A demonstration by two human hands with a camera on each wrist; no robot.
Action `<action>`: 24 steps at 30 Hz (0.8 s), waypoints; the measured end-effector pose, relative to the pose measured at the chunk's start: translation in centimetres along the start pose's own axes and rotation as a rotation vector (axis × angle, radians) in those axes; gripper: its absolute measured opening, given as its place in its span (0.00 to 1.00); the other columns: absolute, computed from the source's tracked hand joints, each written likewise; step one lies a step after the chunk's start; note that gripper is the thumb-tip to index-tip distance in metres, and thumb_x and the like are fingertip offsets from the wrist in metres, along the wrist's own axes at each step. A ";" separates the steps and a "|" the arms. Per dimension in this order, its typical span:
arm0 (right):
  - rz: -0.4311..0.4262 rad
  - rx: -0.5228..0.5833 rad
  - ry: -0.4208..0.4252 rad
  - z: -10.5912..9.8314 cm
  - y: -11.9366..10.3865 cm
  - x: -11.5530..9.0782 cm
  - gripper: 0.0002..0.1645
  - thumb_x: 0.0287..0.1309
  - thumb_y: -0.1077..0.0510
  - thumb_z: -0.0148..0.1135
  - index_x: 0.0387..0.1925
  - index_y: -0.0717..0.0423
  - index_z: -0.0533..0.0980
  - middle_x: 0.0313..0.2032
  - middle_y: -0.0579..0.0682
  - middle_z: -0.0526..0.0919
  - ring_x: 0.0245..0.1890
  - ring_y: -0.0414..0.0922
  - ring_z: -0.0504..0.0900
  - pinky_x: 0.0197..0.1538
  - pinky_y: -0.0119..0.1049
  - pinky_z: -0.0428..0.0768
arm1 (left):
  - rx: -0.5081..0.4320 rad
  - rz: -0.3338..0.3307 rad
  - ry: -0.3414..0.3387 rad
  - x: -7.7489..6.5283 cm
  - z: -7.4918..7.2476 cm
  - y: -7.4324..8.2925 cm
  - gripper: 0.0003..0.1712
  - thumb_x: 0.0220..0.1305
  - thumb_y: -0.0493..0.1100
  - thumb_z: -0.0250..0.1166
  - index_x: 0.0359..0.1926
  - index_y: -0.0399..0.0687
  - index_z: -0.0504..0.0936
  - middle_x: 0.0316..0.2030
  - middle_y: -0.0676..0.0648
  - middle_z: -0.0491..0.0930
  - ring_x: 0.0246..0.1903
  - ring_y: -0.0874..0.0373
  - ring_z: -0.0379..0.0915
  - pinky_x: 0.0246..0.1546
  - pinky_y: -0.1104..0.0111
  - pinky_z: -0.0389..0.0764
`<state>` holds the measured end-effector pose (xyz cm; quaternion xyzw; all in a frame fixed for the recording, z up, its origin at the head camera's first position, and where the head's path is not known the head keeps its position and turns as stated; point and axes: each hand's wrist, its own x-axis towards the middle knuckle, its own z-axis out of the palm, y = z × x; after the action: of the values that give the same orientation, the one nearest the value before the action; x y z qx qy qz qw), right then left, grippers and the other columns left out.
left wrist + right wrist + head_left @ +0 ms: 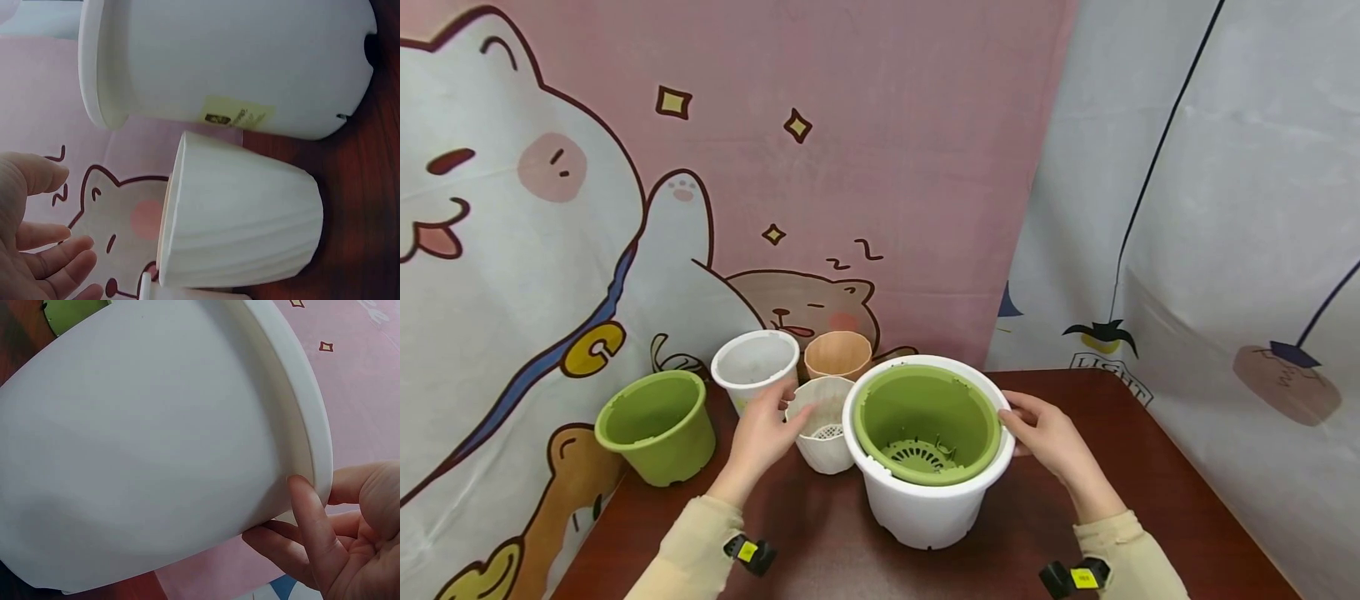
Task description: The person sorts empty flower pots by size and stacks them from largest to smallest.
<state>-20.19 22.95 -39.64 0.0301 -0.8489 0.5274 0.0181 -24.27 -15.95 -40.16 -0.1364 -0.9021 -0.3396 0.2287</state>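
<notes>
Outer green pot [673,454]: well to the left of the left grip, upright on the tabletop [1120,467], mouth facing up. Rear white pot [752,360]: directly beyond the left grip, which partly hides its lower wall in the head view.

Left grip [765,429]: fingers relaxed and apart, thumb extended, holding nothing. The left wrist view shows a gap between this hand and the small cream pot [827,457], a ribbed vessel just to its right with a perforated base. Orange pot [838,354]: farther from the left grip, behind the small cream pot.

Large white pot [925,512]: between the two grips, mouth upward, well apart from the left grip and held by the right. A yellow label [234,112] is on the side wall facing the left grip; the lower edge is notched. Inner green pot [917,400]: seated inside the large white pot, its slotted base visible, just to the left of the right grip.

Right grip [1048,437]: thumb and fingers pinch the rim of the large white pot at its right side. Pink backdrop [887,167]: beyond both grips, printed with cartoon animals.
</notes>
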 end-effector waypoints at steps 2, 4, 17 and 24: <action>0.000 -0.001 0.000 0.0 0.0 0.0 0.31 0.60 0.51 0.59 0.61 0.61 0.66 0.43 0.61 0.79 0.30 0.46 0.82 0.31 0.37 0.82 | 0.008 -0.012 0.007 -0.1 -0.2 -0.4 0.23 0.52 0.47 0.69 0.46 0.40 0.77 0.36 0.42 0.79 0.37 0.47 0.77 0.37 0.56 0.77; 0.000 0.000 0.001 0.0 0.0 0.0 0.31 0.60 0.51 0.59 0.61 0.61 0.66 0.43 0.61 0.79 0.30 0.46 0.82 0.31 0.37 0.82 | 0.017 -0.025 0.016 -0.2 -0.3 -0.8 0.23 0.52 0.47 0.69 0.47 0.39 0.78 0.36 0.42 0.80 0.37 0.47 0.77 0.37 0.56 0.76; -0.003 0.002 -0.002 0.0 0.0 0.0 0.30 0.60 0.51 0.59 0.61 0.61 0.66 0.42 0.60 0.79 0.31 0.46 0.82 0.32 0.39 0.82 | 0.084 -0.097 0.035 -1.0 -2.1 -3.4 0.25 0.52 0.47 0.68 0.48 0.37 0.77 0.35 0.41 0.80 0.36 0.45 0.76 0.37 0.55 0.75; -0.003 -0.003 0.000 0.1 0.1 0.0 0.30 0.60 0.52 0.58 0.61 0.60 0.67 0.42 0.60 0.79 0.31 0.46 0.81 0.32 0.40 0.82 | 0.097 -0.157 0.026 -1.6 -3.3 -4.7 0.25 0.54 0.47 0.67 0.49 0.37 0.76 0.36 0.40 0.80 0.36 0.47 0.76 0.38 0.54 0.74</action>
<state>-20.24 22.94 -39.73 0.0314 -0.8495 0.5263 0.0192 -23.70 -21.75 -41.33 -0.0498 -0.9223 -0.3143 0.2194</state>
